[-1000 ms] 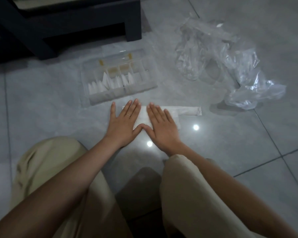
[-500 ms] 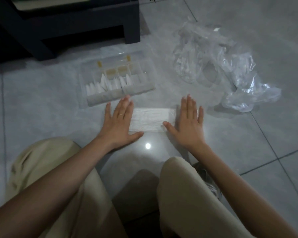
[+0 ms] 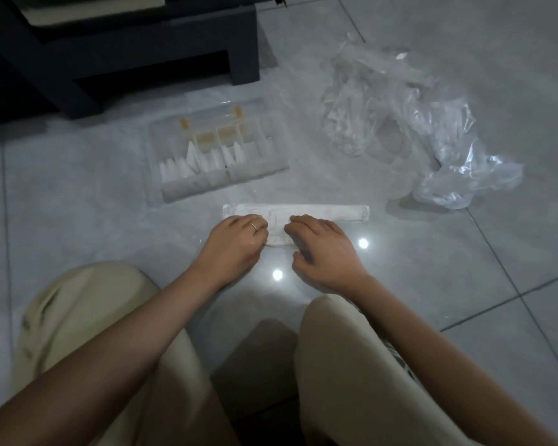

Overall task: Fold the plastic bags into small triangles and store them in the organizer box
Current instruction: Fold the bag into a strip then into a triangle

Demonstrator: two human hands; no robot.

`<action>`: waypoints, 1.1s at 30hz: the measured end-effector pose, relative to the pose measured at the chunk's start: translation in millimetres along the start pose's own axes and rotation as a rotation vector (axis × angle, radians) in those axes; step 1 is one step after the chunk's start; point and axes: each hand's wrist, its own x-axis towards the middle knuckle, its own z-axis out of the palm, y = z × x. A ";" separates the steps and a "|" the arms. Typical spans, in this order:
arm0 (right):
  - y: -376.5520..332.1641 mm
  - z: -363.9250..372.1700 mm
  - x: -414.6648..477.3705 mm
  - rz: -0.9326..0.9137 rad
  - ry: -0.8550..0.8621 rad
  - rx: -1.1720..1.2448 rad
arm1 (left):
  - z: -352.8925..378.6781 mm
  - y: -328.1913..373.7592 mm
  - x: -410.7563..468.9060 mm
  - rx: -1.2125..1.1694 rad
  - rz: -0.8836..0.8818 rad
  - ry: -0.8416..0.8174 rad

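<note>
A flattened white plastic bag (image 3: 329, 212) lies as a long strip on the grey tiled floor in front of me. My left hand (image 3: 236, 239), with a ring, and my right hand (image 3: 319, 246) sit side by side on its near edge. The fingers of both are curled and pinch that edge, which is lifted slightly between them. Just behind the strip, to the left, stands the clear organizer box (image 3: 187, 191), lid open. Several folded white triangles (image 3: 203, 160) stand in its compartments.
A loose heap of crumpled clear plastic bags (image 3: 432, 133) lies at the back right. Dark furniture (image 3: 142, 59) stands at the back left, just behind the box. My knees in beige trousers (image 3: 351, 365) fill the foreground.
Both hands were flat and apart on the bag, smoothing it. Now they have come together at its near edge with fingers curled round it, and the bag shows as a narrower, longer strip.
</note>
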 end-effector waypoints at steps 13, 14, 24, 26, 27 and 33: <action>0.9 -5.1 14.2 0.184 0.076 0.130 | -15.6 -3.1 -0.5 -0.522 -0.492 -0.035; 1.7 -7.1 15.4 0.216 0.060 0.173 | -15.7 -8.0 -1.3 -0.571 -0.508 -0.105; 16.9 -20.7 39.3 0.447 -0.053 0.466 | -8.7 -36.7 4.5 -0.757 -0.813 0.089; 17.0 -20.3 44.4 0.494 -0.047 0.469 | -6.3 -36.8 4.9 -0.762 -0.840 0.119; 16.6 -19.7 46.4 0.521 -0.041 0.464 | -5.7 -36.4 5.0 -0.750 -0.844 0.130; 12.5 -16.6 55.0 0.632 0.024 0.443 | -7.8 -33.2 8.3 -0.563 -0.792 0.115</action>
